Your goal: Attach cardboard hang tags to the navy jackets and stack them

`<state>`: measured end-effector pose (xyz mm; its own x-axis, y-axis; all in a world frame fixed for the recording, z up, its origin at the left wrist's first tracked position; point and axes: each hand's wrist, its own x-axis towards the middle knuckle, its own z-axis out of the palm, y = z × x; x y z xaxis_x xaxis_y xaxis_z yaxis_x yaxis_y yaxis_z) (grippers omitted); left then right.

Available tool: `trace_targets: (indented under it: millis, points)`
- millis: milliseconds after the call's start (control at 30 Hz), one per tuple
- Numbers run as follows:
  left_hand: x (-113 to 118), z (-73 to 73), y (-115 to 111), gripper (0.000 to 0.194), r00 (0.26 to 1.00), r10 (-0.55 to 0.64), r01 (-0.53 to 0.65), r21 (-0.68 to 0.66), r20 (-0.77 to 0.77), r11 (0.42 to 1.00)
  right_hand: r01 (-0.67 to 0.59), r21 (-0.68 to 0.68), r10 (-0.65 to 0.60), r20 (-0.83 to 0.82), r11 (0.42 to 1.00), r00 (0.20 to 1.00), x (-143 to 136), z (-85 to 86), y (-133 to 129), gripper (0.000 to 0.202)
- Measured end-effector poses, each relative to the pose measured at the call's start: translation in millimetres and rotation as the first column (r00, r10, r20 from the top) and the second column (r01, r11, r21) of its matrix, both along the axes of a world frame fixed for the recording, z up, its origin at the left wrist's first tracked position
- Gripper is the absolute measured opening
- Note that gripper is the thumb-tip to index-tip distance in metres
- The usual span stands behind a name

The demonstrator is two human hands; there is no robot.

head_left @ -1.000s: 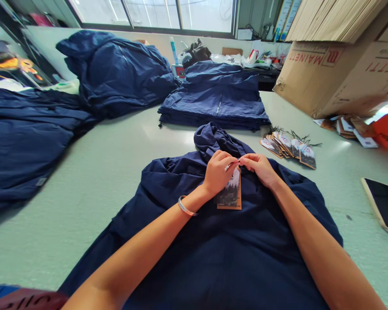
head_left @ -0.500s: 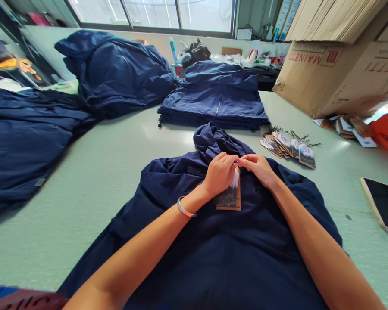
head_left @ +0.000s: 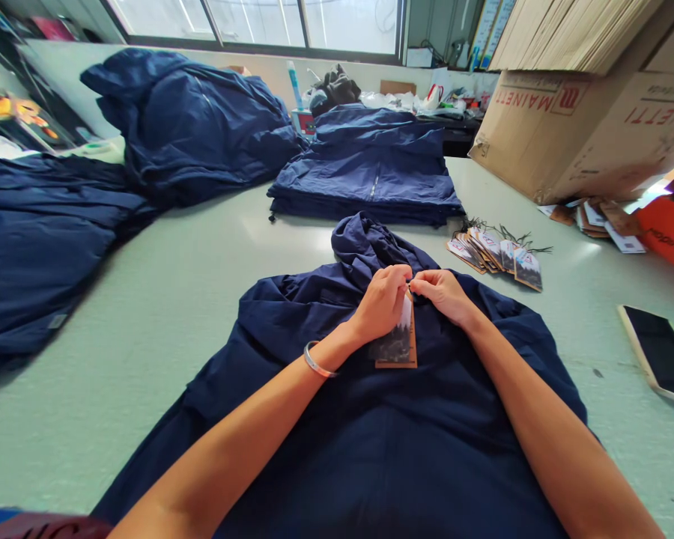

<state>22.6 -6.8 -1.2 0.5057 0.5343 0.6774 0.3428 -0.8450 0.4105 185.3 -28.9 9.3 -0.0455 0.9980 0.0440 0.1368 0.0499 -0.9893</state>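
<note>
Hang tag (head_left: 398,346): lies on the back or front (cannot tell which) of the spread navy jacket (head_left: 393,442), just below its bunched hood (head_left: 362,238), its upper part hidden by fingers.
Left hand (head_left: 379,305): pinched at the tag's top end, knuckles covering the tag's upper left.
Right hand (head_left: 445,295): thumb and fingertips pinched at the same top end, close beside the left hand; the exact bit each grips is too small to make out.
Tag's weight and stiffness: probably very light, flat card that would crease if bent hard.
Tag's hold: best taken by its edges or its top end, sparing the printed face.
Jacket's cloth: looks thin, soft and rather slick, likely to slide and wrinkle under a tug; a firm pinch of a fold near the hood should hold better than a flat palm.
Fanned tags (head_left: 497,251): overlapping beyond the jacket's right shoulder on the pale green surface (head_left: 162,329), dark strings (head_left: 517,238) loose and probably easy to tangle.
Folded garments (head_left: 365,180): stacked beyond the hood.
</note>
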Motion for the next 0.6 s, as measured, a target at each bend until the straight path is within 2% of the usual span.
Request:
trace_targets:
  millis: [233,433,600]
  points:
    - [-0.8,-1.2,0.9,0.015,0.999,-0.034,0.035,-0.038,0.04,0.999,0.014,0.017,-0.014,0.016,1.0,1.0,1.0,-2.5,0.6,0.026]
    - [-2.0,-3.1,5.2,0.006,0.998,0.032,-0.023,-0.181,0.049,0.983,-0.005,0.007,0.005,-0.003,1.0,1.0,3.4,0.3,-0.7,0.026]
    - [-3.2,-2.4,5.5,0.028,0.995,0.071,-0.08,-0.149,-0.066,0.986,0.019,-0.002,-0.019,-0.105,1.0,0.994,7.1,-1.9,1.1,0.035]
